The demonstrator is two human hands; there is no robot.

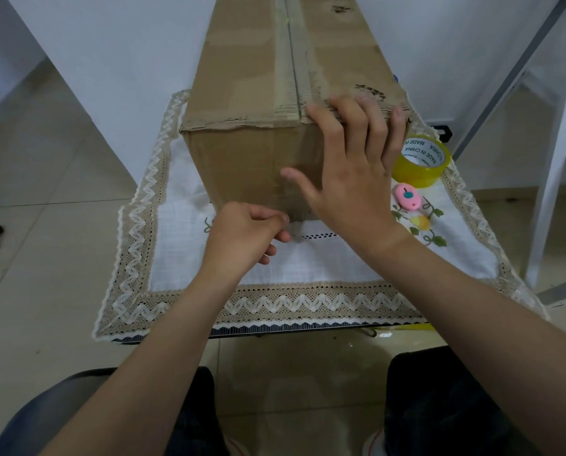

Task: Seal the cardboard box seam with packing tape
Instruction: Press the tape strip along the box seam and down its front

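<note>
While we sit over a small table draped in a white cloth point(308, 264) with a lace zigzag border, the cardboard box point(248, 103) takes up most of its far half, lying lengthways away from us with its short end face turned toward us. Along the middle of its top runs the seam point(293, 67), covered by a strip of clear tape that reaches down to the near top edge, where the cardboard is frayed and torn. Our right hand point(350, 172) lies flat against the box at its near right corner: the fingers are spread and hooked over the top edge just to the right of the seam, the palm rests on the end face, and the thumb stretches out to the left across that face. Our left hand point(242, 232) sits lower, at the bottom of the end face where it meets the cloth, with the fingers curled in and the thumb and forefinger pressed together in a pinch; whether a tape end is between them we cannot tell, since it is too faint to make out. To the right of the box, partly behind our right fingers, stands the yellow tape roll point(421, 161) on the cloth, and just in front of it lies a small pink cutter point(406, 196), apart from both hands
</note>
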